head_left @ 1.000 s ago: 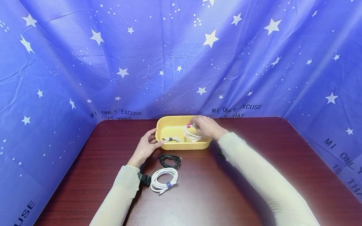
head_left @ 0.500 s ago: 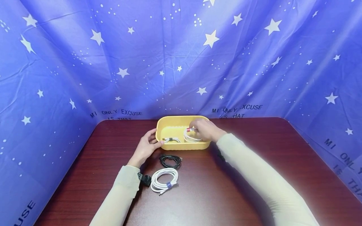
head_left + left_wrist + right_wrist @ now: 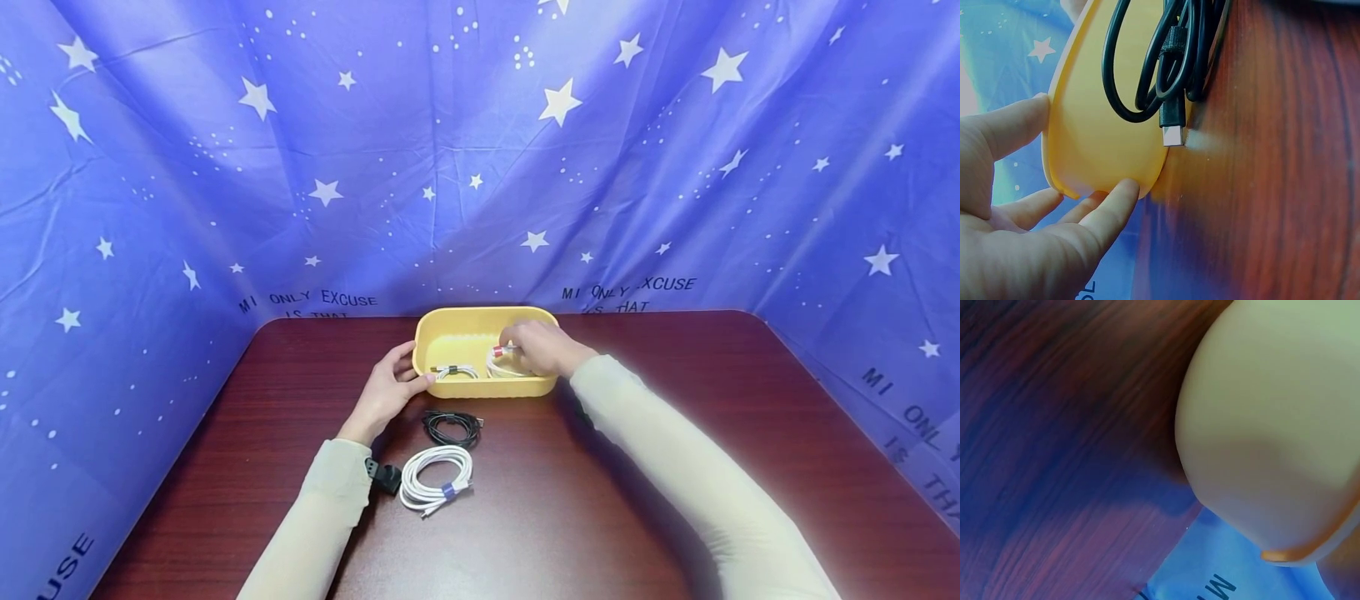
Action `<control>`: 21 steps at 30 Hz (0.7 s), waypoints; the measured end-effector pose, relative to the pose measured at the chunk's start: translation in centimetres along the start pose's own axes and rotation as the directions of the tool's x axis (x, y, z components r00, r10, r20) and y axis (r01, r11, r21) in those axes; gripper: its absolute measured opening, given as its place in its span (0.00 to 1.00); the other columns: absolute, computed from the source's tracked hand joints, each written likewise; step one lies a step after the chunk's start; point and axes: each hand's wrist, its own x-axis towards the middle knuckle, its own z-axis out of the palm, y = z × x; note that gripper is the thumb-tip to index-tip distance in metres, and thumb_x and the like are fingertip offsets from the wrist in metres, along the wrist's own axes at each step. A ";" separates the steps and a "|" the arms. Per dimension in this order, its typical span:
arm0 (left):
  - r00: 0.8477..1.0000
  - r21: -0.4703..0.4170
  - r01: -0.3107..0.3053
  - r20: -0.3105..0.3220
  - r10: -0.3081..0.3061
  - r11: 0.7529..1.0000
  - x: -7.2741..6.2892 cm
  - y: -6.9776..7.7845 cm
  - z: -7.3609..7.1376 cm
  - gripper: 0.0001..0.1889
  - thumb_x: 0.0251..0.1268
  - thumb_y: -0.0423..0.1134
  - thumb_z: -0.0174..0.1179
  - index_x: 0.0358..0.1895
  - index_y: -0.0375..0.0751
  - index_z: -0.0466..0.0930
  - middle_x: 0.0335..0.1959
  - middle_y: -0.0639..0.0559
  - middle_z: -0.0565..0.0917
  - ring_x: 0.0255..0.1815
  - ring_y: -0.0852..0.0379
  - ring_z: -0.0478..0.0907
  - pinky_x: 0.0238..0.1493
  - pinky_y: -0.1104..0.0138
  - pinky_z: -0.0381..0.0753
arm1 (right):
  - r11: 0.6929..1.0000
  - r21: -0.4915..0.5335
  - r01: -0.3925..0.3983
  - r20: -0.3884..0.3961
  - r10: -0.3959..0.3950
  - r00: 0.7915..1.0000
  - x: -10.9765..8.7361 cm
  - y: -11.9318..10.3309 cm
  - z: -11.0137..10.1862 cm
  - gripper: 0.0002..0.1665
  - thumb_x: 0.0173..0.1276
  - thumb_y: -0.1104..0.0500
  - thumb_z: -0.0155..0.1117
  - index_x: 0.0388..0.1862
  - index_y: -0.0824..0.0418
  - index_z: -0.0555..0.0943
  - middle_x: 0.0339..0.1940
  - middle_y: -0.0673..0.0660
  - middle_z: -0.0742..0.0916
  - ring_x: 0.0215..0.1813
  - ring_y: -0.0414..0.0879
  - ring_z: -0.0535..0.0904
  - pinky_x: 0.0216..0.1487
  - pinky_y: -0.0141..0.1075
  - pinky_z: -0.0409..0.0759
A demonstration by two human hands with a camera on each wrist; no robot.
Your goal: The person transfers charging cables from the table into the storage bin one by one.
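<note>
Right hand [image 3: 546,346] inside yellow plastic bin [image 3: 487,388], pinching a red-strapped white cable [image 3: 493,367]

The left hand [image 3: 381,396], thumb and fingers set apart, grips the bin's end. Between the hands, a dark-strapped white cable [image 3: 456,372] lies in the bin, nearer the left. Beside the left wrist, a coiled black USB cable [image 3: 452,428] and a blue-strapped white cable [image 3: 435,477] rest on the wood-grain table [image 3: 562,517].
</note>
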 end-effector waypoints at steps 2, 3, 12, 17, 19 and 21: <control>1.000 0.003 0.001 -0.001 -0.001 1.000 0.0 0.0 0.0 0.40 0.56 0.28 0.66 0.72 0.35 0.57 0.62 0.32 0.72 0.61 0.42 0.73 0.57 0.60 0.75 | 1.000 -0.001 -0.009 0.009 0.009 1.000 0.1 0.0 0.1 0.09 0.61 0.62 0.66 0.41 0.55 0.84 0.40 0.52 0.85 0.44 0.49 0.80 0.49 0.43 0.76; 1.000 0.003 0.001 -0.001 -0.001 1.000 0.0 0.1 0.0 0.40 0.56 0.29 0.66 0.72 0.35 0.57 0.62 0.32 0.72 0.61 0.42 0.73 0.57 0.60 0.75 | 1.000 -0.002 -0.011 0.013 0.011 1.000 0.1 0.0 0.2 0.08 0.62 0.60 0.66 0.41 0.55 0.84 0.39 0.52 0.85 0.44 0.49 0.80 0.49 0.43 0.76; 1.000 0.007 -0.001 0.002 0.000 1.000 0.0 0.0 0.0 0.39 0.57 0.28 0.66 0.72 0.35 0.57 0.62 0.32 0.72 0.62 0.42 0.72 0.57 0.60 0.75 | 1.000 0.006 -0.006 0.046 0.006 0.999 0.3 0.0 0.6 0.07 0.63 0.57 0.67 0.40 0.55 0.84 0.39 0.51 0.85 0.44 0.49 0.80 0.50 0.43 0.76; 1.000 0.006 0.001 -0.001 -0.001 1.000 0.0 -0.1 0.0 0.39 0.56 0.29 0.66 0.72 0.36 0.57 0.62 0.32 0.72 0.62 0.42 0.72 0.58 0.60 0.74 | 1.000 -0.012 -0.008 0.070 0.009 0.998 0.3 0.0 0.5 0.08 0.61 0.63 0.66 0.39 0.54 0.84 0.38 0.51 0.85 0.44 0.48 0.80 0.49 0.43 0.77; 1.000 0.005 0.003 -0.002 -0.003 1.000 0.0 0.0 0.0 0.39 0.56 0.29 0.66 0.72 0.36 0.58 0.62 0.32 0.72 0.62 0.42 0.72 0.58 0.60 0.74 | 1.000 -0.019 -0.009 0.079 0.010 0.997 0.4 0.1 0.5 0.11 0.59 0.66 0.65 0.39 0.54 0.84 0.38 0.51 0.85 0.44 0.49 0.80 0.49 0.43 0.77; 1.000 0.004 0.002 0.000 -0.002 1.000 0.0 0.0 0.0 0.39 0.57 0.28 0.66 0.72 0.36 0.58 0.62 0.32 0.72 0.62 0.42 0.72 0.58 0.60 0.74 | 1.000 -0.023 -0.009 0.087 0.011 0.996 0.4 0.1 0.5 0.11 0.59 0.67 0.64 0.39 0.54 0.84 0.38 0.52 0.85 0.44 0.49 0.80 0.49 0.43 0.77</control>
